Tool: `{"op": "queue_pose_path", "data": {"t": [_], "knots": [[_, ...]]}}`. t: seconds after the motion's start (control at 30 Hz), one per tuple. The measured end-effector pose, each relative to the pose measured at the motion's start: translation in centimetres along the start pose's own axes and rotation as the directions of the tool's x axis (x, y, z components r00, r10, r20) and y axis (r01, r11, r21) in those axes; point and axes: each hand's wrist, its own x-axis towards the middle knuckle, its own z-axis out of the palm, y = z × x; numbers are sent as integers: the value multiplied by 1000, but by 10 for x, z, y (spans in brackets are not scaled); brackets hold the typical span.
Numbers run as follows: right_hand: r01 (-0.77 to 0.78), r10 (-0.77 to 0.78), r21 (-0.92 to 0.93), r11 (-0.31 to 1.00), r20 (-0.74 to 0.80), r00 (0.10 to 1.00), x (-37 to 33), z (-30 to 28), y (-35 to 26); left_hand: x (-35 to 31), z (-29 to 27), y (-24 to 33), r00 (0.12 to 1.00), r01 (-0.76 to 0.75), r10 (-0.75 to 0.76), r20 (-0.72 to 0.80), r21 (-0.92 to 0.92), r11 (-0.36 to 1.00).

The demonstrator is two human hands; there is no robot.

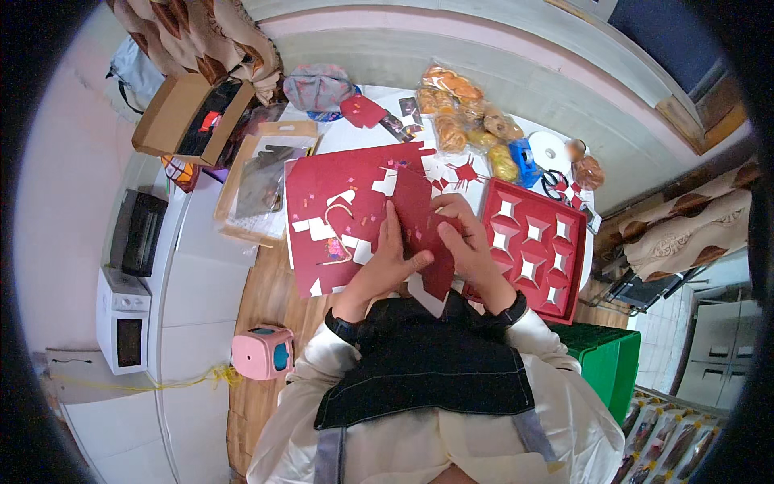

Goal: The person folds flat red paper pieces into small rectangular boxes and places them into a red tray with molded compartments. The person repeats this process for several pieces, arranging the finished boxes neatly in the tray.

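In front of my body I hold a folded piece of dark red card (pixel 426 202) with a white underside at its lower corner. My left hand (pixel 379 262) is against its left edge, the fingers long and straight, the thumb across the card. My right hand (pixel 469 252) has bent fingers gripping its right side. Under and left of it lies a large red printed card sheet (pixel 322 173) with white cut-outs and a cord handle. To the right sits a red tray (pixel 532 235) with several square openings showing white.
Bagged bread (pixel 451 101), a blue tape dispenser (pixel 524 161), a white roll (pixel 550 149) and black scissors (pixel 554 184) lie at the back right. An open cardboard box (pixel 189 121) stands far left, near a wooden tray (pixel 242 206). A green crate (pixel 601 363) stands right; a pink stool (pixel 262 352) left.
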Motion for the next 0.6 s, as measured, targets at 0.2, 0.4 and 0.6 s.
{"op": "queue_pose_path", "data": {"t": [0.2,0.4,0.6], "knots": [[-3,2,27,1000,46,999,-7,-3,9,3,4,3,991,-106,110,77,-57,993],[106,-32,-499,860,156,987,13,-1,-19,0,3,9,980,10,71,188,-396,918],[222,-234,-750,623,93,968,22,4,-27,-11,-1,15,978,210,-139,158,-780,590]]}}
